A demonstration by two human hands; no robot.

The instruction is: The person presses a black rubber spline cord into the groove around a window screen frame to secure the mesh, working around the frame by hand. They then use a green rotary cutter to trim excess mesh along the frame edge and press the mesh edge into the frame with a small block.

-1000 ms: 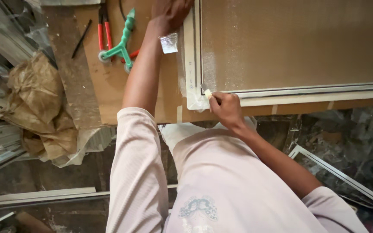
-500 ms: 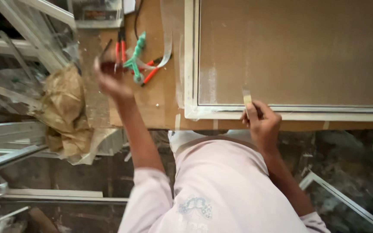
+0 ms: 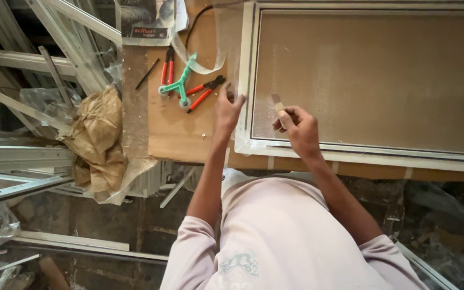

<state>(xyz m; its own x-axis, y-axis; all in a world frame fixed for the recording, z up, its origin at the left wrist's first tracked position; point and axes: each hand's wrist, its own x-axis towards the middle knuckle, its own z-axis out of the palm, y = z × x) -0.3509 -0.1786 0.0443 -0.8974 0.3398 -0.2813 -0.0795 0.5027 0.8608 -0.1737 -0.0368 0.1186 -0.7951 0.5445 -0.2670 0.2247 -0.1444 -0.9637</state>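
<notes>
Small beige blade pinched in right hand fingers; light, stiff. Left hand fingers spread, pressed on white frame edge; frame judged rigid, mesh fragile; best gripped at rails.

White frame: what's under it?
The white frame lies on a brown board; the left hand presses its edge. The bench beneath is covered by mesh.

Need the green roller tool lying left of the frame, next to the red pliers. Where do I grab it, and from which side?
Take the green roller tool by its straight handle, the far end near the clear strip. Come from above and from its left, since the red pliers lie against its right. The forked end with two wheels points toward you, so it is probably awkward to pinch.
</notes>
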